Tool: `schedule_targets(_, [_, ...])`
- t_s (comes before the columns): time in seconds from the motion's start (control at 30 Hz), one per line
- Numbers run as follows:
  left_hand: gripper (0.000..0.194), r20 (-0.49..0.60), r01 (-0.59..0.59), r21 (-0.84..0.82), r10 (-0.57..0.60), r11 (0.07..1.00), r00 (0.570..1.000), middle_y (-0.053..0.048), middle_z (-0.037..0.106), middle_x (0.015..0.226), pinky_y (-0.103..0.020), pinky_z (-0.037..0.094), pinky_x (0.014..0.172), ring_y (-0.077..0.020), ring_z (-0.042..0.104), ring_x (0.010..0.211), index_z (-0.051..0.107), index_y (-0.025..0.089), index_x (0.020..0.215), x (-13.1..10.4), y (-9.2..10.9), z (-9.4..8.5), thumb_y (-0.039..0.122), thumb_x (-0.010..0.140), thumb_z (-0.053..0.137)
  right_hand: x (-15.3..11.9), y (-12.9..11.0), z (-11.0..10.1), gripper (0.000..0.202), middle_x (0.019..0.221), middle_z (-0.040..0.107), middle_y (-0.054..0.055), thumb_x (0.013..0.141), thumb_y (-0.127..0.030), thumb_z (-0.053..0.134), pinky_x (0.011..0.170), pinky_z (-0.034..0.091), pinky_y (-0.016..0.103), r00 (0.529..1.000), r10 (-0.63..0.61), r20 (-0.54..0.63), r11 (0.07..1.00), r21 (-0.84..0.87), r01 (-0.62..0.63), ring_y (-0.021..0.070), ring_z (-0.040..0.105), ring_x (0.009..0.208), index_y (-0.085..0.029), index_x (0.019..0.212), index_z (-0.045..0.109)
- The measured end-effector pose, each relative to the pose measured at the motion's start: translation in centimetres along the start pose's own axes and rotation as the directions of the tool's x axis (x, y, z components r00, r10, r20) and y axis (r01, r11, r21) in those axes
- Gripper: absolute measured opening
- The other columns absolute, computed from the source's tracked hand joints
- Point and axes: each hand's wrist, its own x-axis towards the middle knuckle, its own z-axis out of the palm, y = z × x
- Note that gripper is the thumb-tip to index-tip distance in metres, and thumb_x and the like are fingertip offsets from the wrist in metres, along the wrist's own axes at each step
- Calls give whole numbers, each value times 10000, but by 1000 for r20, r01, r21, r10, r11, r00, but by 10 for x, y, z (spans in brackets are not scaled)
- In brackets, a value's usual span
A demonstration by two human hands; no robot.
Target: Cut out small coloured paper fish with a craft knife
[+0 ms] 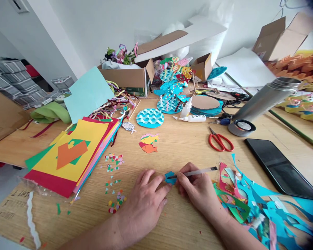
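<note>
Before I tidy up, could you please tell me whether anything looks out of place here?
The steel flask is uncapped near the phone and paper scraps, with what looks like its lid beside it; an open flask seems odd, perhaps risky, there.

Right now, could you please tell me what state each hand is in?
Left hand: open, fingers loosely bent, fingertips at the small blue paper piece.
Right hand: closed, holding the slim pen.

You are in a craft workspace: your desk (182,146) carries coloured paper (95,130), scissors (217,136) and scraps (273,216) (a cardboard box (123,77) behind).
</note>
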Motion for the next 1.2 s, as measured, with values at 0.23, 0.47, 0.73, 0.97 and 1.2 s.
schedule_targets(0.23, [331, -10, -3, 11, 3, 1000, 1000, -10, 553, 1215, -459, 359, 1102, -247, 393, 1233, 573, 280, 1217, 1, 0, -1, 168, 908, 607, 2, 0, 2, 290, 442, 537, -46, 858, -482, 585, 382, 353, 221, 1000, 20, -21, 1000, -15, -20, 128, 492, 367, -226, 746, 512])
schedule_targets(0.47, [311, -8, -7, 16, 7, 1000, 1000, -15, 555, 1218, -466, 365, 1097, -254, 395, 1239, 580, 276, 1202, 0, 0, -2, 170, 911, 602, 2, -1, 2, 314, 455, 555, -40, 844, -513, 599, 388, 373, 224, 1000, 23, -18, 999, -32, -23, 133, 510, 376, -228, 741, 518])
schedule_targets(0.73, [331, 1, -2, 3, 2, 1000, 1000, -4, 549, 1226, -468, 347, 1109, -253, 382, 1244, 565, 285, 1227, 1, 0, -1, 174, 916, 597, 3, 1, 1, 272, 479, 571, -40, 863, -465, 586, 398, 396, 219, 1000, 15, -14, 999, -38, -16, 132, 529, 393, -225, 755, 517])
schedule_targets(0.97, [322, -10, -2, 15, 2, 1000, 1000, -14, 556, 1215, -468, 360, 1101, -251, 399, 1237, 577, 281, 1206, 1, 0, -1, 169, 907, 608, 3, -1, 1, 274, 455, 561, -35, 870, -465, 573, 390, 365, 216, 1000, 16, -13, 998, -61, -17, 131, 510, 376, -221, 759, 517])
schedule_targets(1.2, [339, -12, -2, 12, 2, 1000, 1000, -4, 553, 1227, -463, 353, 1106, -248, 388, 1246, 567, 286, 1219, 0, 1, -1, 166, 905, 610, 3, -1, 3, 300, 455, 554, -37, 856, -499, 583, 397, 371, 227, 1000, 19, -18, 999, -49, -20, 136, 508, 383, -225, 749, 521])
